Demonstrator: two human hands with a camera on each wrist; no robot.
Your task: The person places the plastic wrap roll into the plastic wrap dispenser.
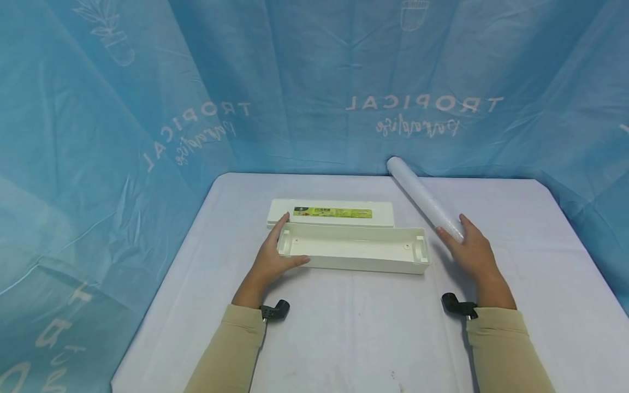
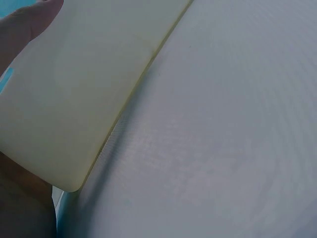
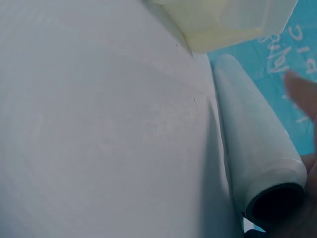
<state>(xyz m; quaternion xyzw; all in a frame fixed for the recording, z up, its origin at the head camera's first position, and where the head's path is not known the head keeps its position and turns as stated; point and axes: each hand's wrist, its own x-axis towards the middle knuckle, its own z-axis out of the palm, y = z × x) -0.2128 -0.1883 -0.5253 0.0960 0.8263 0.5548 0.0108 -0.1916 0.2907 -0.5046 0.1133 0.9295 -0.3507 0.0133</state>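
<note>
A long white plastic box (image 1: 363, 264) without its lid stands on the table, its inside bare. My left hand (image 1: 272, 261) grips the left end of the box, thumb along the front wall and fingers at the back. The left wrist view shows the front wall of the box (image 2: 94, 84) close up, with the thumb (image 2: 37, 22) over its upper edge. A roll of clear plastic film (image 1: 425, 199) lies diagonally at the right. Around its near end my right hand (image 1: 474, 251) is spread; in the right wrist view the thumb (image 3: 301, 94) stands off the roll (image 3: 252, 124).
Right behind the box lies its white lid (image 1: 344, 207) with a yellow-green label. The table (image 1: 354, 327) has a white cloth. Blue printed curtains (image 1: 314, 82) hang behind and at the sides. The far end of the roll reaches the table's back edge.
</note>
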